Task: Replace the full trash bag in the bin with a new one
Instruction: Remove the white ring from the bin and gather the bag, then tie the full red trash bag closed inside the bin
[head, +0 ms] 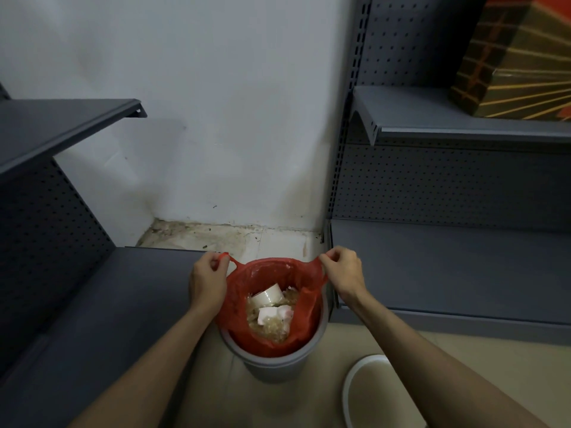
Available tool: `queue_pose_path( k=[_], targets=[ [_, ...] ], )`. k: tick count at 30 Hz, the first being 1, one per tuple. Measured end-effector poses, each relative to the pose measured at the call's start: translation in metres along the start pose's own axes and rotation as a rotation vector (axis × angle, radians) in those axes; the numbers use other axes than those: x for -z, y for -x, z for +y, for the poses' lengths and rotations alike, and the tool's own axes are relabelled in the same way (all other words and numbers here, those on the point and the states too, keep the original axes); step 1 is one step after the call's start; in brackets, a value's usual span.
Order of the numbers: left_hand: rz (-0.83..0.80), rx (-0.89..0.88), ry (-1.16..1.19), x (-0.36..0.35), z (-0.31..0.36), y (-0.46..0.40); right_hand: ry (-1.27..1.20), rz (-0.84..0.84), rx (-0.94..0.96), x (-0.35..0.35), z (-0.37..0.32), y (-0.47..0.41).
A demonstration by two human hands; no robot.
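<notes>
Pinching red bag (272,307) handles: left hand (207,281), right hand (343,273) fingers closed, above bin (275,366).

Two bare forearms reach into view from the lower edge, the left arm rising from about 7 o'clock and the right arm from about 5 o'clock, both angled toward the centre. The left hand (207,281) sits just left of centre with its back facing the camera, wrist straight, fingers curled tightly into a pinching fist around a thin red bag handle (230,260). The right hand (343,271) mirrors it just right of centre, knuckles toward 12 o'clock and fingers folded closed on the opposite red handle (315,264), level with the left.
</notes>
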State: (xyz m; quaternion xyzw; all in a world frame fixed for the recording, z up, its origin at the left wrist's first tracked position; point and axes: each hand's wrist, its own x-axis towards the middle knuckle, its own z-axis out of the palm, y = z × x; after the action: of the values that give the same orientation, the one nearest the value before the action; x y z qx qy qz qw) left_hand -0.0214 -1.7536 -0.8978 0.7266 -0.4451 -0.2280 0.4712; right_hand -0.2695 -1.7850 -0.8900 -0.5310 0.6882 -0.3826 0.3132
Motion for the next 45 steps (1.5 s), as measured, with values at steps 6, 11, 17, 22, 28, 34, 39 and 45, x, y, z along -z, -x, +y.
queue_pose_path(
  k=[6,11,17,22,28,34,39,45],
  targets=[
    [0.016,-0.033,0.069,0.001,0.015,-0.001,-0.28,-0.015,-0.015,-0.017,-0.009,-0.002],
    [-0.041,-0.116,0.167,-0.002,0.039,0.001,-0.415,-0.036,0.027,-0.026,-0.02,0.005],
    [-0.261,-0.166,0.288,-0.024,0.039,0.004,-0.424,-0.102,0.093,-0.033,-0.026,0.008],
    [-0.375,-0.226,0.276,-0.039,0.044,0.017,-0.451,-0.281,0.081,-0.038,-0.032,0.021],
    [-0.477,-0.273,-0.002,-0.045,0.038,0.02,-0.484,-0.409,0.035,-0.044,-0.03,0.027],
    [-0.554,-0.305,-0.023,-0.041,0.031,0.018,-0.564,-0.45,-0.044,-0.049,-0.024,0.029],
    [-0.502,-0.267,0.025,-0.038,0.027,0.026,-0.55,-0.455,-0.025,-0.054,-0.023,0.03],
    [-0.428,-0.135,0.142,-0.036,0.017,0.024,-0.565,-0.436,-0.079,-0.056,-0.019,0.027]
  ],
)
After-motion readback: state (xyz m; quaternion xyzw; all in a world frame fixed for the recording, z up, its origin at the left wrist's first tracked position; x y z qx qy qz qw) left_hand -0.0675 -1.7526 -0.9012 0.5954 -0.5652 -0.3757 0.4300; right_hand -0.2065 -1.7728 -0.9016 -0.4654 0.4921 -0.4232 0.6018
